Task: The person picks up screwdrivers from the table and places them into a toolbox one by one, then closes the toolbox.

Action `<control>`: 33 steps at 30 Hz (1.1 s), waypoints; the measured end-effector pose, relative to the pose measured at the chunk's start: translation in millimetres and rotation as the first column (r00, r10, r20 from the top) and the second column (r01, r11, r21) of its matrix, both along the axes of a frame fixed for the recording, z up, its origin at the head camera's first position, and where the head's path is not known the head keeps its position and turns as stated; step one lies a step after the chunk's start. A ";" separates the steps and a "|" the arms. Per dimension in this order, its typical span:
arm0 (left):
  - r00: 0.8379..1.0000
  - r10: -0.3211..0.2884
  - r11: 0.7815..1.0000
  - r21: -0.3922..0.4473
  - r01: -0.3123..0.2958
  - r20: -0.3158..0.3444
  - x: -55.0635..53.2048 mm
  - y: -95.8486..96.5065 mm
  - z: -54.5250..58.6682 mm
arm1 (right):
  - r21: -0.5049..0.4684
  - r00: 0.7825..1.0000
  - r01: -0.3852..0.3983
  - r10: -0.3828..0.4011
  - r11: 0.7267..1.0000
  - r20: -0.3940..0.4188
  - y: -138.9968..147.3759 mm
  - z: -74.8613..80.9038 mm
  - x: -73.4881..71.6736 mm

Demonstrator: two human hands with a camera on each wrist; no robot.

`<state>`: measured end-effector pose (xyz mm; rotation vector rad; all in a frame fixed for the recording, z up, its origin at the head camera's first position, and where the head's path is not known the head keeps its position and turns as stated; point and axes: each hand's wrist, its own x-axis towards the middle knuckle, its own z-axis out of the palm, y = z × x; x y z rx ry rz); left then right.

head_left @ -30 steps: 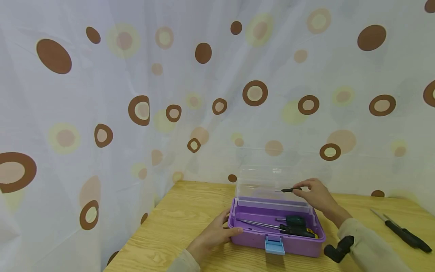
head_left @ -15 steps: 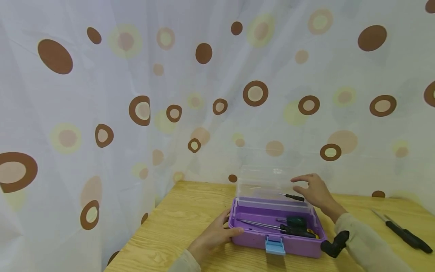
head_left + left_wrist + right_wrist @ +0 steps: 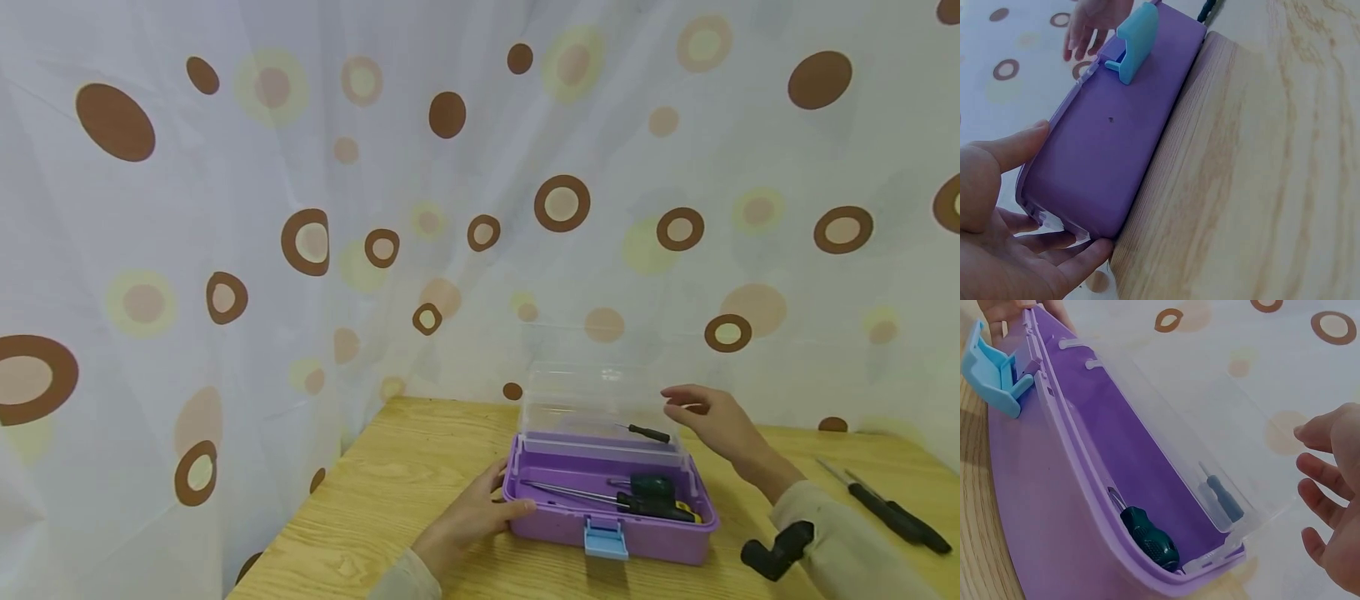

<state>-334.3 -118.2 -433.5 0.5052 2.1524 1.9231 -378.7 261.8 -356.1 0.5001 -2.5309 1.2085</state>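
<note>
My left hand (image 3: pixel 476 510) grips the left end of a purple toolbox (image 3: pixel 551 532), thumb on the front rim and fingers round the end wall. Its clear lid (image 3: pixel 555 392) stands open at the back. A small black screwdriver (image 3: pixel 648 433) lies on the clear plastic behind the purple compartment. Inside are a stubby green-handled screwdriver (image 3: pixel 1150 540) and a long screwdriver with black handle (image 3: pixel 656 510) and yellow end. My right hand (image 3: pixel 716 421) hovers near the lid's right edge with loosely bent fingers, holding nothing. A blue latch (image 3: pixel 605 537) hangs open in front.
Two knives (image 3: pixel 883 510) with black handles lie on the wooden table (image 3: pixel 390 467) to the right of the toolbox. A white curtain (image 3: pixel 480 275) with brown and yellow circles hangs behind and at the left.
My right hand has let go of the small screwdriver, which now lies on the clear plastic. The hand has then drawn away to the right. My left hand keeps its grip.
</note>
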 end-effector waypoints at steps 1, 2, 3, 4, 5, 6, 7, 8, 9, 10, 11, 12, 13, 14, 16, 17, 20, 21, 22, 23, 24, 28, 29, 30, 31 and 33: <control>1.000 0.000 1.000 -0.002 0.000 -0.002 0.3 -0.2 0.3 | -0.007 1.000 -0.002 0.002 1.000 0.007 0.7 0.7 1.4; 1.000 -0.001 1.000 -0.002 0.001 -0.003 0.7 -0.4 0.8 | -0.014 1.000 -0.005 0.005 1.000 0.014 1.6 1.3 2.7; 1.000 -0.001 1.000 -0.003 0.001 -0.004 1.1 -0.7 1.2 | -0.019 1.000 -0.008 0.009 1.000 0.021 3.0 1.9 3.7; 1.000 -0.004 1.000 -0.003 0.004 -0.006 1.1 -0.4 1.6 | -0.018 1.000 -0.008 0.008 1.000 0.022 5.0 2.4 4.7; 1.000 -0.005 1.000 -0.003 0.005 -0.004 1.9 -0.4 2.4 | -0.020 1.000 -0.010 0.010 1.000 0.024 7.0 3.0 6.0; 1.000 -0.003 1.000 -0.004 0.003 -0.004 2.3 -0.4 3.0 | -0.023 1.000 -0.014 0.015 1.000 0.027 9.1 3.4 7.2; 1.000 -0.002 1.000 -0.004 0.002 -0.003 2.4 -0.4 3.4 | -0.023 0.999 -0.016 0.017 1.000 0.028 11.4 3.6 8.0; 1.000 -0.001 1.000 0.000 0.001 -0.004 2.3 -0.3 3.6 | -0.024 0.999 -0.019 0.019 1.000 0.030 13.6 3.8 9.2; 1.000 0.001 1.000 0.001 -0.001 -0.004 2.3 -0.4 3.9 | -0.025 0.999 -0.020 0.021 0.999 0.033 16.0 3.9 10.0; 1.000 0.002 1.000 0.001 -0.002 -0.005 2.2 -0.5 4.0 | -0.026 0.999 -0.022 0.023 0.999 0.035 18.5 3.7 10.8; 1.000 0.003 1.000 -0.002 -0.003 -0.005 2.4 -0.7 4.1 | -0.024 0.999 -0.021 0.022 0.999 0.039 21.1 3.6 11.8; 1.000 0.003 1.000 -0.002 -0.003 -0.008 2.2 -0.8 3.9 | -0.022 0.999 -0.018 0.019 1.000 0.042 23.9 3.2 12.6; 1.000 0.002 1.000 -0.003 -0.002 -0.010 2.0 -0.8 3.7 | -0.017 0.999 -0.015 0.016 1.000 0.042 26.7 2.8 13.7; 1.000 0.001 1.000 -0.005 -0.001 -0.012 2.0 -0.7 3.6 | -0.013 0.999 -0.013 0.013 1.000 0.043 29.6 2.5 15.1; 1.000 0.001 1.000 -0.011 -0.001 -0.014 2.7 -0.7 3.5 | -0.003 0.999 -0.006 0.007 1.000 0.041 35.7 2.2 17.5; 1.000 0.003 1.000 -0.012 -0.003 -0.014 2.9 -0.7 3.6 | 0.004 0.999 0.000 0.000 1.000 0.037 38.6 2.1 18.5; 1.000 -0.003 1.000 -0.001 0.003 -0.007 3.1 -0.5 3.9 | 0.016 1.000 0.009 -0.009 1.000 0.025 47.6 2.4 21.2; 1.000 -0.004 1.000 0.003 0.004 -0.006 3.2 -0.5 3.9 | 0.018 1.000 0.012 -0.012 1.000 0.025 50.6 2.5 22.1; 1.000 -0.005 1.000 0.005 0.005 -0.004 3.1 -0.5 3.9 | 0.019 0.999 0.017 -0.017 1.000 0.027 53.6 2.5 23.0; 1.000 -0.008 1.000 0.007 0.008 -0.002 2.8 -0.4 3.8 | 0.018 0.999 0.020 -0.020 1.000 0.030 56.5 2.6 24.4; 1.000 -0.014 1.000 0.009 0.014 -0.001 2.5 -0.4 3.5 | 0.019 0.999 0.022 -0.023 1.000 0.033 59.6 2.6 25.9; 1.000 -0.016 1.000 -0.004 0.016 -0.004 1.8 0.0 1.8 | 0.012 0.997 0.038 -0.039 0.999 0.066 73.6 1.2 31.8; 1.000 -0.019 1.000 -0.005 0.019 -0.003 1.7 0.0 1.6 | 0.012 0.996 0.042 -0.043 0.999 0.073 77.5 0.7 33.1; 1.000 -0.021 1.000 -0.005 0.021 -0.004 1.5 -0.1 1.4 | 0.015 0.996 0.050 -0.051 0.999 0.078 81.6 0.0 34.1; 1.000 -0.022 1.000 -0.006 0.022 -0.003 1.4 -0.1 1.5 | 0.017 0.995 0.058 -0.059 0.998 0.083 85.7 -0.7 34.9; 1.000 -0.028 1.000 0.000 0.028 -0.001 1.2 -0.2 1.8 | 0.021 0.994 0.069 -0.071 0.997 0.088 94.6 -2.8 36.3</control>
